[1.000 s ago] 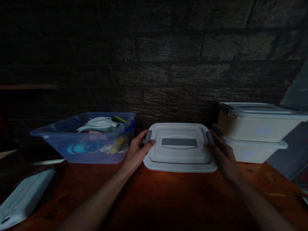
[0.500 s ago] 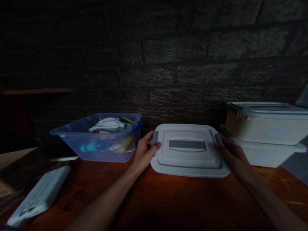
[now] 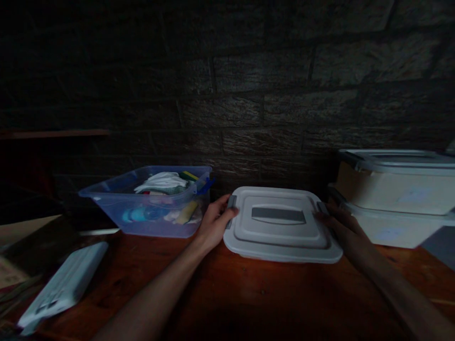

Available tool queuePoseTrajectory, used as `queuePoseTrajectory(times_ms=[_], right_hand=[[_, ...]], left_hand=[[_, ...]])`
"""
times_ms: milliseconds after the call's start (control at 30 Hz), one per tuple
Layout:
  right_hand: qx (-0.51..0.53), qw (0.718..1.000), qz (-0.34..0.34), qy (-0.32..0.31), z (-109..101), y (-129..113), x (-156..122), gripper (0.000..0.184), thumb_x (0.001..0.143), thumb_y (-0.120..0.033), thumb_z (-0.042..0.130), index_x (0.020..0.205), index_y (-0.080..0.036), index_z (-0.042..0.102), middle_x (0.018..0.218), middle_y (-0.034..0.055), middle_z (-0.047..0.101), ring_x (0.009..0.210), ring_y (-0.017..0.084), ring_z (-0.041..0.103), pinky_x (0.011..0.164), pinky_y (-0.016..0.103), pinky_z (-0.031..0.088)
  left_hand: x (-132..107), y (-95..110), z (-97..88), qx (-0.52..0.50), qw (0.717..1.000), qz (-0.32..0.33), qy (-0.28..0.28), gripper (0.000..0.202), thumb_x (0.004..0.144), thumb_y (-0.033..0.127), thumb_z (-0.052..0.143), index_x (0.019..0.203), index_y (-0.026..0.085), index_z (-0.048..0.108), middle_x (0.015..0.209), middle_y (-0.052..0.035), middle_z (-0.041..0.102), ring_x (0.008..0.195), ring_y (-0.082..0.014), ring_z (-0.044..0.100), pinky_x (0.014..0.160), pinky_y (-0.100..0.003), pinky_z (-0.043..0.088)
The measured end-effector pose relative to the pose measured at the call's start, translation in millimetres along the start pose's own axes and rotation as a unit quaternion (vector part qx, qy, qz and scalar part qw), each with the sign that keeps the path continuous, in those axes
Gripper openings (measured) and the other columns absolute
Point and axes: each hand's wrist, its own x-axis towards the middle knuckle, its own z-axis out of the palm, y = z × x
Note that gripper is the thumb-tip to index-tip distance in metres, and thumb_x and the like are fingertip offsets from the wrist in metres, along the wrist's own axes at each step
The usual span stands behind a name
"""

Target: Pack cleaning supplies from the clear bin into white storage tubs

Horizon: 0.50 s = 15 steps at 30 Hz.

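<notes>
Between my two hands is a lidded storage box [image 3: 279, 237], its white lid fitted with a grey handle strip and grey side latches. My left hand [image 3: 217, 220] grips the box's left side, thumb on top by the latch and fingers tucked round the edge. On the opposite side my right hand [image 3: 341, 227] holds the right edge, its thumb on the lid near that latch; its other fingers are mostly in shadow. The box's lower part is largely hidden beneath the lid.
A clear bluish bin [image 3: 159, 222] holding cloths and sponges stands left on the wooden table [image 3: 263, 298]. Two stacked lidded boxes [image 3: 398, 189] are at the right. A white elongated device [image 3: 67, 279] and a cardboard box [image 3: 28, 246] lie at far left. Behind runs a dark brick wall [image 3: 241, 109].
The view has shifted slightly. The near end of the lidded box looks a little raised, showing a sliver of its side. Both hands keep the same hold.
</notes>
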Motion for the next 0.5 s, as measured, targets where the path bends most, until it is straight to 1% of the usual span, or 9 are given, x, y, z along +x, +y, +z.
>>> queuePoseTrajectory(times_ms=[100,167,333,400,500], right_hand=[[0.016,1.0,0.023,0.004,1,1,-1,0.042,0.085,-0.049,0.07,0.118,-0.022,0.075,0.102,0.0079,0.075,0.089,0.025,0.069,0.066,0.029,0.055],[0.035,0.999,0.038,0.008,1,1,-2,0.04,0.085,-0.047,0.071,0.114,-0.02,0.075,0.096,0.0071,0.074,0.081,0.022,0.066,0.06,0.026,0.05],[0.124,0.988,0.087,0.009,3,2,0,0.034,0.081,-0.04,0.074,0.104,-0.015,0.073,0.079,0.0036,0.068,0.064,0.014,0.058,0.051,0.022,0.042],[0.164,0.981,0.104,0.006,5,3,0,0.03,0.079,-0.038,0.076,0.096,-0.014,0.07,0.07,0.0015,0.065,0.056,0.012,0.053,0.046,0.022,0.037],[0.192,0.973,0.129,0.002,9,7,1,0.025,0.08,-0.039,0.073,0.084,-0.016,0.065,0.056,-0.0018,0.056,0.045,0.011,0.046,0.039,0.023,0.031]], left_hand=[[2,-6,-1.1,0.011,1.0,-0.012,0.0,0.027,0.08,0.029,0.06,0.102,0.015,0.069,0.076,0.0025,0.059,0.07,-0.0155,0.051,0.06,-0.025,0.035],[3,-12,-0.9,-0.003,1.0,-0.023,0.005,0.027,0.08,0.029,0.06,0.101,0.016,0.07,0.078,0.0026,0.06,0.071,-0.0153,0.051,0.061,-0.024,0.035],[6,-27,2.0,-0.042,0.997,-0.051,0.035,0.021,0.078,0.028,0.063,0.093,0.016,0.072,0.077,0.0017,0.063,0.075,-0.0164,0.053,0.063,-0.024,0.037],[7,-32,3.2,-0.052,0.996,-0.059,0.049,0.019,0.078,0.028,0.063,0.089,0.016,0.072,0.075,0.0016,0.062,0.074,-0.0165,0.053,0.062,-0.024,0.037],[8,-38,4.6,-0.077,0.992,-0.068,0.074,0.015,0.077,0.028,0.066,0.085,0.016,0.072,0.073,0.0017,0.061,0.074,-0.0165,0.053,0.063,-0.024,0.038]])
